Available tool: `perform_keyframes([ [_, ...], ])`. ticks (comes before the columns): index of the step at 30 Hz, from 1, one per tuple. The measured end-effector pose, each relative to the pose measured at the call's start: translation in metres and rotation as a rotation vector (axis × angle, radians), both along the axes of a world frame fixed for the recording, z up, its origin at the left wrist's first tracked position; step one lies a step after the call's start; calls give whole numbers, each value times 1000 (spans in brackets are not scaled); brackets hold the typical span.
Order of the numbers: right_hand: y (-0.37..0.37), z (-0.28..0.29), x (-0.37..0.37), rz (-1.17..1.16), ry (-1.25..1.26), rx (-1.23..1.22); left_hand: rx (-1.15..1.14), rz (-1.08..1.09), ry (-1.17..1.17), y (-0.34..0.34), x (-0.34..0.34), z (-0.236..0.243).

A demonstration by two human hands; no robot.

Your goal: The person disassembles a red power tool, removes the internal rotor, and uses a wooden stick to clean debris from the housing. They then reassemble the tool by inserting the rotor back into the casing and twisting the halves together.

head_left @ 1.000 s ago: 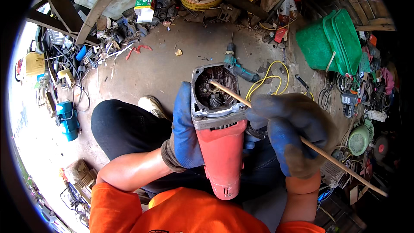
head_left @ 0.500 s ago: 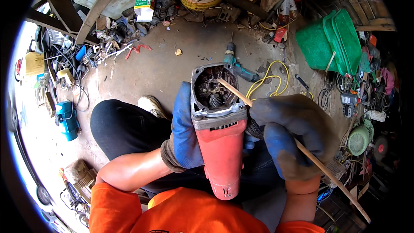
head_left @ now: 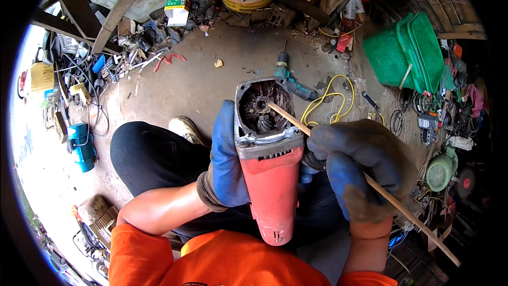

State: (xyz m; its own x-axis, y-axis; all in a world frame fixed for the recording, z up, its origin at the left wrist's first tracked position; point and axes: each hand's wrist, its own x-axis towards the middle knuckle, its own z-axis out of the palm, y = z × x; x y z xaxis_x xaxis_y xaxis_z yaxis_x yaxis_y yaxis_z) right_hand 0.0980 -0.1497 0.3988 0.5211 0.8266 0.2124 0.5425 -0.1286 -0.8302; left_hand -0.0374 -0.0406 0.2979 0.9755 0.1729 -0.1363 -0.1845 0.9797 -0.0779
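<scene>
A red angle grinder body [head_left: 272, 190] stands over my lap, its grey metal gear housing [head_left: 263, 143] facing up and uncovered. Inside the housing, dark grease coats the wall around a small spiral gear [head_left: 264, 123]. My left hand [head_left: 227, 159], in a blue and dark glove, is closed around the grinder's left side. In my gloved right hand [head_left: 365, 167] is a thin wooden stick [head_left: 407, 213], slanting from lower right up to the housing. The stick's tip lies within the housing opening, near the greasy round seat. A black ribbed part sits beside the housing, partly behind my right hand.
On the floor beyond lie a teal cordless drill [head_left: 291, 79] and a looped yellow cord [head_left: 344, 92]. A green bucket [head_left: 386, 55] stands at far right, with a light green motor [head_left: 442, 170] nearer. Scrap parts line the back and left, beside a blue power tool [head_left: 81, 147].
The stick and my right hand have shifted slightly right and down, drawing the tip back a little. My left hand and the grinder hold almost the same place.
</scene>
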Motion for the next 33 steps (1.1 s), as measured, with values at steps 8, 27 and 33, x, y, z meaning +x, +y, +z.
perform_keyframes([
  [8,0,0,3,21,37,27,22,0,17,0,0,0],
  [27,2,-2,2,33,-58,36,198,-26,197,1,-5,4],
  [33,3,5,3,71,-96,0,-345,33,-39,-2,0,-2],
])
